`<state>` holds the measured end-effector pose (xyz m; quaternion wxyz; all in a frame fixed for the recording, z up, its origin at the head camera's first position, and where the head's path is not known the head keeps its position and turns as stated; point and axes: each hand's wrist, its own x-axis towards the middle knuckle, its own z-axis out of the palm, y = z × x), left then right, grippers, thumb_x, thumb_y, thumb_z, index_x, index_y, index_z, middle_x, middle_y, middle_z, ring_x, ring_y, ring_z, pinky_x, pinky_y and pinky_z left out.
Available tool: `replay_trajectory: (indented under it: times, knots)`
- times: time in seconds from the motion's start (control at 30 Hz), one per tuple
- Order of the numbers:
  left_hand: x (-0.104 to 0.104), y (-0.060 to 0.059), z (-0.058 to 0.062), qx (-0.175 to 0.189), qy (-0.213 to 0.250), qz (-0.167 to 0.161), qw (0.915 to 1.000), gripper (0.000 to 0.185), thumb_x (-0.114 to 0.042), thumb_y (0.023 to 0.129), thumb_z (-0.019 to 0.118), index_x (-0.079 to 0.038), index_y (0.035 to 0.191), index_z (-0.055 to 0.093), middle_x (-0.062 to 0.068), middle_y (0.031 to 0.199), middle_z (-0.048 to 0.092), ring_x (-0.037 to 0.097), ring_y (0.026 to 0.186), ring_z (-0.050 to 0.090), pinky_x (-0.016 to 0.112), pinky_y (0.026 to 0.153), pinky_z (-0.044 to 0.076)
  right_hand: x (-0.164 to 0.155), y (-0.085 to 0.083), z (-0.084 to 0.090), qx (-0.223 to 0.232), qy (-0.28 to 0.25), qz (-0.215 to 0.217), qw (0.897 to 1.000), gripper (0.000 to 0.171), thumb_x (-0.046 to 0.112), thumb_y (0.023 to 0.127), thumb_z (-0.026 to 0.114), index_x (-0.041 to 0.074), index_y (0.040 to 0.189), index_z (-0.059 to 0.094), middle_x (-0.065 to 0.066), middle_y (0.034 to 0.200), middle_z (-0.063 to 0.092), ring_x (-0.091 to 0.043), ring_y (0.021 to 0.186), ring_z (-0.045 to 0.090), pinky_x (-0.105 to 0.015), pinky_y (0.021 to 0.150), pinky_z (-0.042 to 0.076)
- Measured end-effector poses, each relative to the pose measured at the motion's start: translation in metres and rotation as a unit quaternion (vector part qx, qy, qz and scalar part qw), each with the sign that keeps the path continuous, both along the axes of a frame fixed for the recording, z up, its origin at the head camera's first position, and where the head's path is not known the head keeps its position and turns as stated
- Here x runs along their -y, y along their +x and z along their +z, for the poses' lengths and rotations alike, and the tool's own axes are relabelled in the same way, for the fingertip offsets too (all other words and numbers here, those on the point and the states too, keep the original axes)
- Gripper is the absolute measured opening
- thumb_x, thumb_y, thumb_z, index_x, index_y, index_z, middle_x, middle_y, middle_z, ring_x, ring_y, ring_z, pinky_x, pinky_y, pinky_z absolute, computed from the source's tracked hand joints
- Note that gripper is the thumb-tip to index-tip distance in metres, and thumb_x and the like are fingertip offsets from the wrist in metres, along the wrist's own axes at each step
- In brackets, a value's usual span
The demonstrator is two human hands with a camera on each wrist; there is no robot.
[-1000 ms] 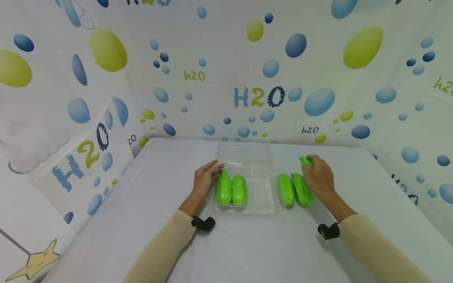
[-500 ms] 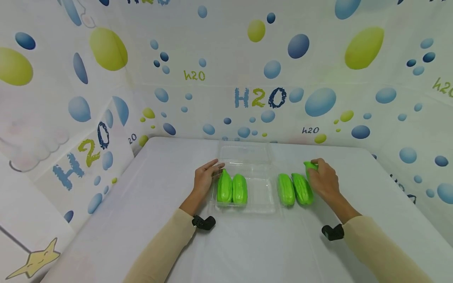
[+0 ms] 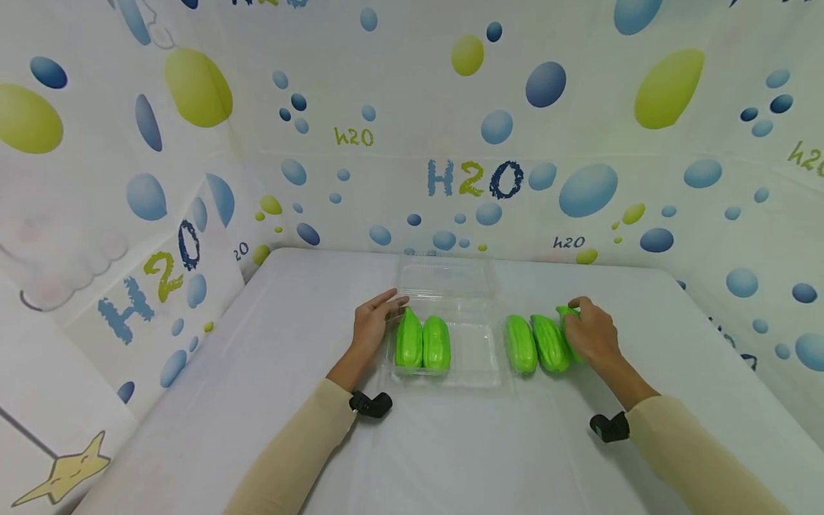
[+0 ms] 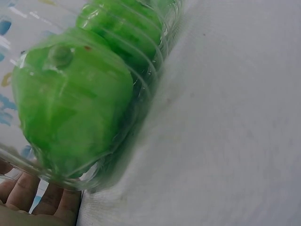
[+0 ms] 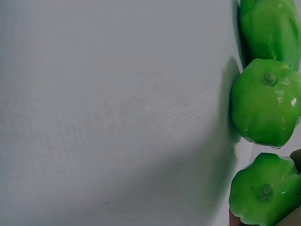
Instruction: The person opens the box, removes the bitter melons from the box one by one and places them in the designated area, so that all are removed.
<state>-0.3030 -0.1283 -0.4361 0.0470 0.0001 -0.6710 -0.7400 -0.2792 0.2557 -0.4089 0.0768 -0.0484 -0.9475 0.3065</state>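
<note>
In the head view my right hand (image 3: pixel 591 330) grips a green ridged gourd (image 3: pixel 566 315) by its side, at the right end of a row. Two more such gourds, a left one (image 3: pixel 521 345) and a middle one (image 3: pixel 550 344), lie to its left on the table. The right wrist view shows the held gourd (image 5: pixel 264 190) end-on, with fingers at its edge. My left hand (image 3: pixel 371 323) rests against the left side of a clear plastic container (image 3: pixel 473 355). Inside its left half, two gourds (image 3: pixel 408 343) lie side by side. In the left wrist view, fingers (image 4: pixel 22 192) touch the container wall.
The container's clear lid (image 3: pixel 444 277) lies folded back, away from me. A white cloth covers the table (image 3: pixel 444 450). Behind it stands a printed backdrop (image 3: pixel 386 172) with blue and green drops.
My right hand has moved a little right and nearer to me, bringing the held gourd down alongside the other two. The left hand and the container have stayed put.
</note>
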Motion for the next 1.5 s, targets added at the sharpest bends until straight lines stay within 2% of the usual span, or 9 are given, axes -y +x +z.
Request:
replay_trajectory:
  times: [0.1,0.27,0.5,0.73,0.87,1.0,1.17,1.37,1.5]
  knots:
    - [0.001,-0.002,0.000,0.007,0.004,-0.008,0.9999,0.044,-0.009,0.105,0.051,0.003,0.147,0.049,0.021,0.132,0.065,0.035,0.124,0.063,0.044,0.107,0.050,0.000,-0.001,-0.002,0.020,0.000,-0.001,1.000,0.051,0.018,0.097,0.036,-0.010,0.138,0.047,-0.032,0.122,0.059,-0.035,0.090,0.055,-0.039,0.067,0.046]
    - [0.001,-0.003,0.001,0.008,0.011,-0.012,0.9998,0.045,-0.010,0.105,0.050,0.003,0.148,0.047,0.021,0.134,0.064,0.035,0.126,0.061,0.043,0.108,0.050,0.002,-0.003,-0.004,0.045,0.003,-0.006,0.999,0.054,0.021,0.097,0.036,-0.012,0.138,0.045,-0.037,0.132,0.054,-0.040,0.099,0.056,-0.049,0.075,0.050]
    - [0.000,-0.002,0.001,0.001,0.006,-0.002,1.0000,0.043,-0.011,0.104,0.052,0.001,0.146,0.052,0.019,0.130,0.067,0.032,0.122,0.065,0.040,0.104,0.053,0.002,-0.003,-0.006,0.054,0.005,-0.010,0.998,0.055,0.028,0.099,0.038,-0.012,0.136,0.046,-0.037,0.132,0.054,-0.051,0.114,0.056,-0.058,0.086,0.050]
    - [0.000,-0.002,-0.002,-0.004,0.005,0.000,1.0000,0.044,-0.009,0.103,0.052,0.002,0.145,0.052,0.020,0.130,0.067,0.033,0.122,0.065,0.041,0.104,0.052,0.004,-0.001,-0.007,0.054,0.009,-0.013,0.998,0.057,0.031,0.101,0.037,-0.013,0.136,0.045,-0.037,0.131,0.055,-0.051,0.115,0.056,-0.059,0.087,0.050]
    - [0.000,-0.002,-0.001,-0.003,0.005,0.005,1.0000,0.043,-0.009,0.103,0.052,0.003,0.144,0.053,0.019,0.128,0.068,0.032,0.120,0.066,0.040,0.103,0.054,0.004,-0.001,-0.009,0.031,0.016,-0.017,0.999,0.057,0.032,0.102,0.040,-0.013,0.136,0.048,-0.036,0.128,0.056,-0.052,0.113,0.055,-0.060,0.087,0.050]
    - [-0.001,-0.001,-0.001,0.000,0.000,0.008,1.0000,0.043,-0.008,0.103,0.052,0.003,0.144,0.053,0.019,0.127,0.069,0.031,0.119,0.066,0.040,0.102,0.054,0.007,-0.003,-0.010,-0.014,0.034,-0.032,0.999,0.055,0.033,0.102,0.043,-0.012,0.134,0.051,-0.035,0.128,0.056,-0.053,0.111,0.048,-0.061,0.085,0.046]
    - [-0.002,-0.001,-0.002,0.000,0.002,0.010,0.9999,0.043,-0.008,0.102,0.052,0.003,0.144,0.053,0.019,0.127,0.069,0.031,0.119,0.067,0.040,0.103,0.054,0.021,-0.004,-0.006,-0.081,0.034,-0.038,0.995,0.049,0.028,0.100,0.050,-0.009,0.132,0.055,-0.033,0.126,0.056,-0.052,0.117,0.042,-0.062,0.093,0.039]
    - [-0.003,-0.001,-0.002,0.000,0.000,0.011,0.9999,0.043,-0.009,0.103,0.052,0.003,0.144,0.053,0.018,0.127,0.069,0.030,0.118,0.067,0.038,0.101,0.054,0.053,-0.001,0.000,-0.121,0.006,-0.016,0.993,0.041,0.022,0.095,0.055,-0.003,0.128,0.060,-0.027,0.127,0.060,-0.047,0.118,0.043,-0.060,0.096,0.041]
    - [-0.002,-0.001,-0.002,-0.002,-0.002,0.010,0.9999,0.043,-0.009,0.103,0.052,0.003,0.144,0.052,0.018,0.128,0.069,0.031,0.119,0.067,0.038,0.101,0.055,0.071,-0.001,0.001,-0.140,-0.009,0.022,0.990,0.035,0.015,0.093,0.057,0.000,0.124,0.063,-0.023,0.127,0.062,-0.043,0.118,0.044,-0.057,0.097,0.044]
